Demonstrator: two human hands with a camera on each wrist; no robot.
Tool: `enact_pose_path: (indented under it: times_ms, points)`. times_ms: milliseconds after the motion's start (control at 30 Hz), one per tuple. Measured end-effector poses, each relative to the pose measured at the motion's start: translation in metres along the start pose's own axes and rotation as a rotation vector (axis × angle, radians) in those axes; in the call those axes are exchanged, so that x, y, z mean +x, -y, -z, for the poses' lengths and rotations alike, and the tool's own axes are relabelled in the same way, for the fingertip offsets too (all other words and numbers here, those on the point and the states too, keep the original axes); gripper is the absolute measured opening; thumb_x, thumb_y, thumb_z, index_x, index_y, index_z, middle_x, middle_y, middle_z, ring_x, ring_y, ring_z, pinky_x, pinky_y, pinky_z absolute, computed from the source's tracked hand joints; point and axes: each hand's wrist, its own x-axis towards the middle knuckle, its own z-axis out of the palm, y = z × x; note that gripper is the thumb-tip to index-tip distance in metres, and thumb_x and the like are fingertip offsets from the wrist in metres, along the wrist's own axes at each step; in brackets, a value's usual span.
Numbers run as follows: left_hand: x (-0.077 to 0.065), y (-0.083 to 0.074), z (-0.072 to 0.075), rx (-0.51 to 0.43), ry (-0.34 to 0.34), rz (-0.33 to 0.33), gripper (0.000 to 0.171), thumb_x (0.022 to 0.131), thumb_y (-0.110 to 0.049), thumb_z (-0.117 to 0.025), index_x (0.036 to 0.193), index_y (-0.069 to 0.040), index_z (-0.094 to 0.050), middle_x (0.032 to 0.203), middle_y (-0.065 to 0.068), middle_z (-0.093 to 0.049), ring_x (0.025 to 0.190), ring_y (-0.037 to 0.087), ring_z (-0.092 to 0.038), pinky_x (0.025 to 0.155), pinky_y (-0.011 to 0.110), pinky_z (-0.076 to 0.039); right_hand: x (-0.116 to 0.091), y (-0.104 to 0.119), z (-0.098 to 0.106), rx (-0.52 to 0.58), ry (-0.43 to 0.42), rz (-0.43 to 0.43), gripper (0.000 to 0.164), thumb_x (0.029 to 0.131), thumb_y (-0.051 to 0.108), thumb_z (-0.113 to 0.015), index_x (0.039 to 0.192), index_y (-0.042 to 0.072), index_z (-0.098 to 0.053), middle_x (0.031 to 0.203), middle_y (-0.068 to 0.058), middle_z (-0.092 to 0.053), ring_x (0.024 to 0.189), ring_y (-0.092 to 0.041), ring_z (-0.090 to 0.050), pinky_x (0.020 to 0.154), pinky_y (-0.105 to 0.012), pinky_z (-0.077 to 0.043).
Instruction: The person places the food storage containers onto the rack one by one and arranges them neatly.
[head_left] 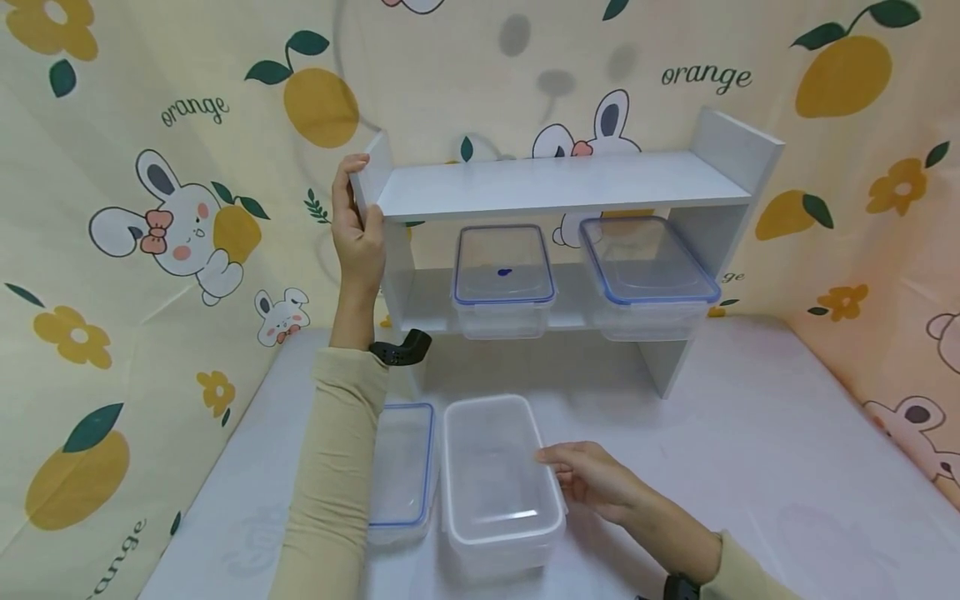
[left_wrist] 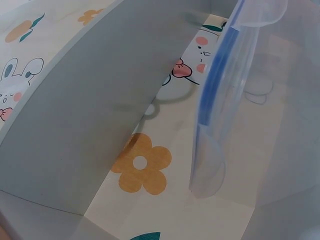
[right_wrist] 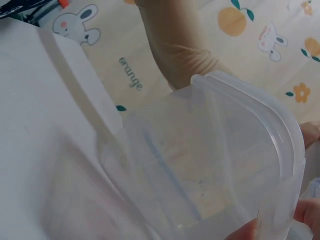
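My left hand (head_left: 358, 237) grips the upper left side panel of a white two-tier shelf (head_left: 555, 183), fingers curled round its edge. Below, the right hand (head_left: 596, 479) pinches the right rim of a clear plastic food container (head_left: 495, 475) with a whitish rim, on the table. In the right wrist view, fingertips (right_wrist: 245, 231) lie on either side of that container's wall (right_wrist: 210, 150). Whether it has a lid on, I cannot tell. Beside it on the left, partly behind my left sleeve, stands a blue-rimmed container (head_left: 401, 467).
On the lower shelf board sit two more clear containers with blue-edged lids, one left of centre (head_left: 504, 267) and one at the right (head_left: 648, 262). Both jut past the board's front edge. A patterned cloth (head_left: 187, 333) hangs behind and beside the white table (head_left: 750, 467).
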Motion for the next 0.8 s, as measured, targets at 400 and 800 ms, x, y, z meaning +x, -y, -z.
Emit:
enact_pose_path:
  times_ms: [400, 800]
  points:
    - [-0.001, -0.007, -0.001, 0.022, -0.006, 0.016, 0.047, 0.084, 0.012, -0.033, 0.13, 0.004, -0.04, 0.142, 0.014, -0.041, 0.135, 0.009, -0.036, 0.119, 0.024, -0.026, -0.012, 0.01, 0.002, -0.022, 0.044, 0.005, 0.02, 0.093, 0.021, -0.052, 0.1, 0.005, -0.061, 0.076, 0.013, -0.071, 0.07, 0.002, -0.065, 0.069, -0.018, -0.055]
    - [-0.005, -0.021, -0.005, -0.004, -0.016, 0.017, 0.047, 0.082, 0.012, -0.033, 0.128, 0.006, -0.041, 0.14, 0.017, -0.041, 0.132, 0.009, -0.038, 0.116, 0.024, -0.029, -0.026, 0.027, 0.007, -0.065, 0.058, 0.028, 0.022, 0.095, 0.022, -0.049, 0.104, 0.004, -0.059, 0.082, 0.011, -0.072, 0.073, -0.001, -0.068, 0.071, -0.021, -0.056]
